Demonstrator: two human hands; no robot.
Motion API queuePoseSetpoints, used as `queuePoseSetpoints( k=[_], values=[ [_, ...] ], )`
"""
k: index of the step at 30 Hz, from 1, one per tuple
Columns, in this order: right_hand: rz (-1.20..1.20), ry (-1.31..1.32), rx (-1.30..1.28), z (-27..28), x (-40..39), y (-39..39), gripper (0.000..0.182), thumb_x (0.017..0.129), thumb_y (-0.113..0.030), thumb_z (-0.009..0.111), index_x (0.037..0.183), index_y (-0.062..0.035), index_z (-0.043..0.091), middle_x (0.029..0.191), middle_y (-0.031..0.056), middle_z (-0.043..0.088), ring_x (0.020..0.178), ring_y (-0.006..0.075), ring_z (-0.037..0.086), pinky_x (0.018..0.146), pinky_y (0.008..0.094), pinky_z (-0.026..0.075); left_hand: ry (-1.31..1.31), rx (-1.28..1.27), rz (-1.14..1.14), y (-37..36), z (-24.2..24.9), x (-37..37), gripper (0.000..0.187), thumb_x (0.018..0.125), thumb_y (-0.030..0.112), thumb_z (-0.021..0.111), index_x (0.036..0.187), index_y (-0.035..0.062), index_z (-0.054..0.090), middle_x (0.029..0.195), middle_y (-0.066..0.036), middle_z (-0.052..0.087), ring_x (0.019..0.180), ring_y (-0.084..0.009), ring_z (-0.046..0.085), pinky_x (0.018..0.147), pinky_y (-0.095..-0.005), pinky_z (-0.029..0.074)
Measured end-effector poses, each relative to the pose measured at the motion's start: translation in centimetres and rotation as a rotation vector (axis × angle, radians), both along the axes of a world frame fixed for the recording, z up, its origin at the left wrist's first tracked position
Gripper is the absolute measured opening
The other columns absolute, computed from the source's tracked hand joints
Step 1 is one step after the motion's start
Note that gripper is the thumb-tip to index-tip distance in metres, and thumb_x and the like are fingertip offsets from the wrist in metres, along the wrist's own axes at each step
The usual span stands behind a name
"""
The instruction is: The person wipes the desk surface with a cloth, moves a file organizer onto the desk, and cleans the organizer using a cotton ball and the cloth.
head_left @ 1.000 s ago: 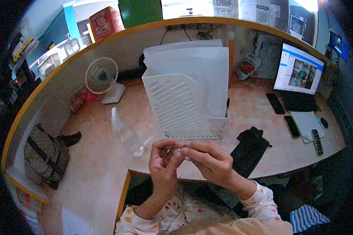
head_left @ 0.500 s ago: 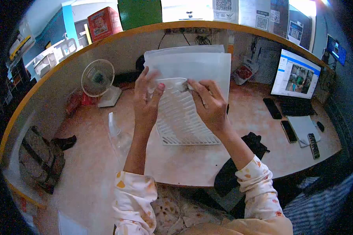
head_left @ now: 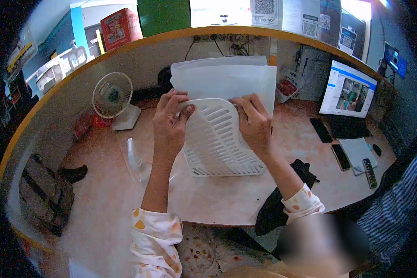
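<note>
A white slotted file rack [head_left: 217, 141] stands on the desk [head_left: 217, 199], frosted plastic sheets [head_left: 224, 83] rising behind both hands. The left hand [head_left: 167, 127] and right hand [head_left: 255, 126] grip its curved front panel at either top edge. Fingertips are hidden behind the panel. A fan [head_left: 112, 95] sits left of the left hand, a monitor [head_left: 348, 89] right of the right.

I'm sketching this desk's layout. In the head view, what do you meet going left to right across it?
Backpack → desk fan → left hand → white file rack → right hand → monitor.
</note>
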State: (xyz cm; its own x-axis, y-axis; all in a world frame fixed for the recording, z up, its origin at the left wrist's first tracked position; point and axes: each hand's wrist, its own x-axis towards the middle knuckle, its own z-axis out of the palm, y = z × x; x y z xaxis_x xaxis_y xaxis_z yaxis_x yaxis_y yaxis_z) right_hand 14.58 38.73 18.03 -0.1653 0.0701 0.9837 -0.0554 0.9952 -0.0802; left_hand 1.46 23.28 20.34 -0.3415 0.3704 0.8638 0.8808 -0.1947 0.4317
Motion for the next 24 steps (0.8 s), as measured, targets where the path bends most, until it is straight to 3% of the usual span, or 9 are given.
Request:
queuePoseSetpoints(
  k=[4, 7, 13, 16, 19, 22, 24],
  values=[
    [0.045, 0.129, -0.090, 1.8, -0.7, -2.1, 0.013, 0.078, 0.002, 0.062, 0.089, -0.0039, 0.063, 0.084, 0.0127, 0.058, 0.079, 0.0297, 0.058, 0.070, 0.0374, 0.048, 0.038, -0.027, 0.073, -0.1, -0.2, -0.1, 0.014, 0.081, 0.011, 0.065, 0.093, 0.0046, 0.060, 0.104, -0.011, 0.059, 0.112, -0.0321, 0.051, 0.092, -0.0416, 0.042],
    [-0.007, 0.191, -0.005, 2.1, 0.2, -3.2, 0.015, 0.077, 0.002, 0.062, 0.091, -0.0029, 0.062, 0.092, 0.0124, 0.061, 0.086, 0.0300, 0.059, 0.076, 0.0365, 0.048, 0.024, -0.029, 0.090, -0.1, 0.0, 0.1, 0.015, 0.081, 0.012, 0.066, 0.093, 0.0046, 0.060, 0.103, -0.011, 0.059, 0.112, -0.0326, 0.051, 0.091, -0.0419, 0.042],
    [0.096, -0.089, 0.084, 1.2, 1.5, -2.1, 0.020, 0.077, 0.000, 0.064, 0.097, -0.0032, 0.062, 0.109, 0.0122, 0.063, 0.096, 0.0298, 0.060, 0.082, 0.0346, 0.049, 0.055, 0.015, 0.074, 0.4, -0.4, -0.6, 0.017, 0.082, 0.015, 0.067, 0.093, 0.0045, 0.060, 0.104, -0.011, 0.059, 0.110, -0.0311, 0.052, 0.089, -0.0398, 0.043],
    [0.180, -0.134, 0.001, 1.9, 1.4, -1.0, 0.023, 0.077, -0.003, 0.065, 0.100, -0.0034, 0.063, 0.105, 0.0124, 0.065, 0.093, 0.0285, 0.062, 0.080, 0.0344, 0.050, 0.035, 0.003, 0.058, 0.1, -0.3, -0.2, 0.017, 0.082, 0.015, 0.066, 0.094, 0.0046, 0.060, 0.104, -0.010, 0.059, 0.107, -0.0298, 0.053, 0.088, -0.0388, 0.043],
    [0.340, -0.169, -0.329, 3.4, 0.6, -1.4, 0.020, 0.077, -0.003, 0.066, 0.096, -0.0043, 0.066, 0.094, 0.0117, 0.066, 0.084, 0.0275, 0.064, 0.076, 0.0337, 0.051, 0.010, 0.002, 0.049, 0.0, -0.2, -0.2, 0.016, 0.082, 0.015, 0.066, 0.094, 0.0048, 0.060, 0.104, -0.011, 0.059, 0.106, -0.0299, 0.053, 0.089, -0.0395, 0.042],
    [0.289, -0.346, -0.212, 5.0, 0.0, -1.0, 0.014, 0.078, -0.007, 0.065, 0.091, -0.0059, 0.068, 0.087, 0.0110, 0.065, 0.082, 0.0279, 0.062, 0.074, 0.0346, 0.050, 0.046, 0.014, 0.056, 0.3, -0.5, -0.7, 0.016, 0.082, 0.014, 0.066, 0.094, 0.0048, 0.060, 0.103, -0.011, 0.059, 0.106, -0.0303, 0.053, 0.090, -0.0405, 0.041],
    [0.289, -0.305, 0.010, 5.4, -1.8, -1.2, 0.017, 0.075, -0.004, 0.068, 0.091, -0.0050, 0.069, 0.081, 0.0089, 0.065, 0.076, 0.0228, 0.061, 0.069, 0.0321, 0.049, 0.066, 0.022, 0.067, 0.5, -0.6, -0.7, 0.016, 0.082, 0.014, 0.066, 0.094, 0.0048, 0.060, 0.103, -0.011, 0.060, 0.106, -0.0304, 0.053, 0.091, -0.0406, 0.041]
  ],
)
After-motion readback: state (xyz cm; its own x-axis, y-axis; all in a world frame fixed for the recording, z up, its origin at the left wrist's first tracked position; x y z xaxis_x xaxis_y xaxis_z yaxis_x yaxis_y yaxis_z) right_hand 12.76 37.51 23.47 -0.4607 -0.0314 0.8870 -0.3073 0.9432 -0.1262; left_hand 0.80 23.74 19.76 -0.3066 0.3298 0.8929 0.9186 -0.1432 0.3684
